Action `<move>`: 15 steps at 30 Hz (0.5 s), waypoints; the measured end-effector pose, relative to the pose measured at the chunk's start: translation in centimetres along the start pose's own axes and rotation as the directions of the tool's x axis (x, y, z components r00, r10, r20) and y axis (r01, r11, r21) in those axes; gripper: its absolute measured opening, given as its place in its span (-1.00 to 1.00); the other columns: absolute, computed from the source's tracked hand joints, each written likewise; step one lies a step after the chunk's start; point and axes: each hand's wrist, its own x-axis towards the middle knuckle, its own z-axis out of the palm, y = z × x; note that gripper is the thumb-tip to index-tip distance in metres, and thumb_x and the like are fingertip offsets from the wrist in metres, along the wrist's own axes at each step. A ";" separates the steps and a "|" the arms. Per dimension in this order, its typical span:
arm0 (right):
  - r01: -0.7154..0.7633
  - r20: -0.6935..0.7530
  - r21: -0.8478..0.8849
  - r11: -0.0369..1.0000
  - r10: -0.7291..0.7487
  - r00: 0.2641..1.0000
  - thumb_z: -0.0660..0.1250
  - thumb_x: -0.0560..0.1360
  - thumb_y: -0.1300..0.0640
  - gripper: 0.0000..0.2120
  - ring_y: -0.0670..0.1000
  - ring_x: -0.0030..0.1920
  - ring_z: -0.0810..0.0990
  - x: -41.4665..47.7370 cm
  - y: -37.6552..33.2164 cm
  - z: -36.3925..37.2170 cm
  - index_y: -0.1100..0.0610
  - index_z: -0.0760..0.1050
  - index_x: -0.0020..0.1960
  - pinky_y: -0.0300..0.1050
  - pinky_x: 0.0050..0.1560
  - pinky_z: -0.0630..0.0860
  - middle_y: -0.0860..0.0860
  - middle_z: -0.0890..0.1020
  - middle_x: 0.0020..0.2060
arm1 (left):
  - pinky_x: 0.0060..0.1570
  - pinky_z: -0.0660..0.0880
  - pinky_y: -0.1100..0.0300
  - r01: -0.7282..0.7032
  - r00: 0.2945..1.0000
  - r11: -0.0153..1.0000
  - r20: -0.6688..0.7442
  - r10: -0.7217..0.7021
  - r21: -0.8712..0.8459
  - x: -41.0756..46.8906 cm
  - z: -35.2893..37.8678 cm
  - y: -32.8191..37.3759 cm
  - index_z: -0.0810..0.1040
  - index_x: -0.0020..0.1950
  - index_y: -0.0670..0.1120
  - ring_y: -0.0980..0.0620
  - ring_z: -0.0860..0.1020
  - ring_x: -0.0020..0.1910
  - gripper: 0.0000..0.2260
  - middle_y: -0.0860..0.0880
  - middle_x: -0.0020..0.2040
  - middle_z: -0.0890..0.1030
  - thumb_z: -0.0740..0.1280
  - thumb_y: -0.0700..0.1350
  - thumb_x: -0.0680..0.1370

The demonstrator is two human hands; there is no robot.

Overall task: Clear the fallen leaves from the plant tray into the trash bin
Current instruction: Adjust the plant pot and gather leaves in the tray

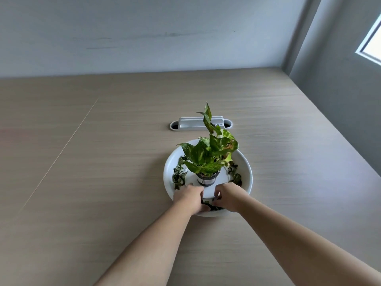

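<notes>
A round white plant tray (246, 172) sits on the wooden table. A small dark pot (207, 179) with a green leafy plant (210, 153) stands on a raised white disc in its middle. Dark fallen leaves (179, 174) lie in the tray's channel on the left, with more fallen leaves on the right (235, 174) and at the front. Both my hands reach into the front of the tray. My left hand (190, 198) has its fingers curled down onto the front leaves. My right hand (228, 196) pinches dark leaves at the front. No trash bin is in view.
A white cable grommet (198, 123) is set into the table behind the tray. A wall runs along the table's far edge and right side, with a window (373, 44) at the upper right. A seam (61, 149) crosses the tabletop on the left.
</notes>
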 end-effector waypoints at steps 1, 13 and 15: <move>0.002 -0.028 -0.039 0.999 -0.003 1.000 0.37 0.41 -0.10 -0.68 0.08 -0.03 0.58 0.0 -0.2 0.3 0.08 0.52 0.07 -0.06 -0.12 0.53 0.05 0.60 -0.01 | -0.08 0.41 0.08 -0.001 1.000 1.000 -0.016 0.000 -0.007 0.0 0.0 0.2 0.43 -0.04 0.03 -0.13 0.48 0.05 -0.82 -0.07 0.08 0.48 0.39 -0.02 0.44; -0.024 -0.142 -0.022 0.999 0.020 0.990 0.29 0.40 0.31 -0.82 0.15 -0.04 0.57 0.3 -0.9 2.4 0.16 0.59 -0.05 -0.14 -0.17 0.40 0.15 0.60 -0.03 | -0.18 0.44 0.08 -0.160 0.987 0.966 -0.057 0.151 -0.204 0.7 0.9 0.1 0.59 -0.09 -0.13 -0.19 0.55 -0.05 -0.68 -0.18 0.00 0.58 0.13 -0.42 0.38; -0.054 -0.147 0.027 0.998 0.057 0.988 0.28 0.39 0.31 -0.83 0.12 -0.08 0.56 0.2 -1.0 2.7 0.18 0.62 -0.09 -0.16 -0.17 0.42 0.17 0.64 -0.07 | -0.13 0.52 0.09 -0.163 0.987 0.952 -0.043 0.158 -0.257 0.9 1.1 -0.1 0.63 -0.12 -0.12 -0.18 0.58 -0.07 -0.72 -0.17 -0.03 0.62 0.20 -0.39 0.40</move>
